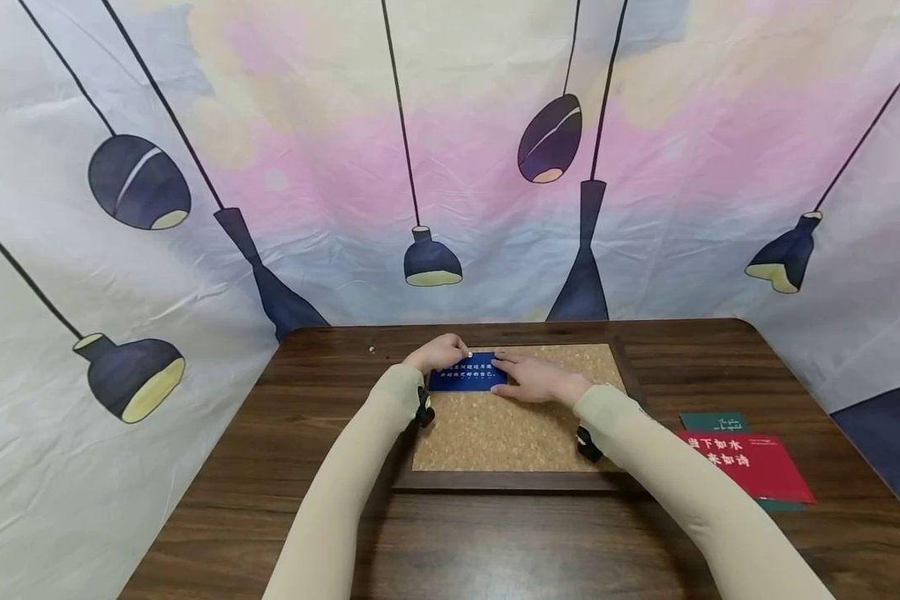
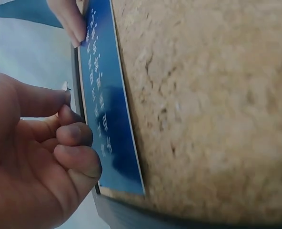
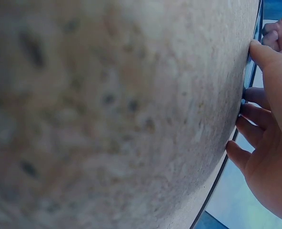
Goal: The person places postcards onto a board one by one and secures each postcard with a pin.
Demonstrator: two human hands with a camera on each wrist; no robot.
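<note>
A blue card [image 1: 465, 381] with white writing lies on the upper left part of a cork board [image 1: 510, 433]. My left hand [image 1: 437, 353] is at the card's top edge. Between thumb and forefinger it pinches a small pale thumbtack [image 2: 66, 87], whose thin point shows in the left wrist view; the other fingers are curled. At the card's right end, my right hand [image 1: 534, 378] rests with fingers spread, fingertips on the card and thumb near its lower corner. The right wrist view shows those fingers [image 3: 255, 114] along the card, which appears nearly edge-on.
A dark wooden frame [image 1: 510, 482] surrounds the cork, on a brown wooden table [image 1: 270, 500]. Right of the board, a red card [image 1: 772, 467] with white writing overlaps a green card [image 1: 705, 421]. A tiny pale object [image 1: 372, 350] sits left of the board. Behind hangs a lamp-patterned cloth [image 1: 330, 167].
</note>
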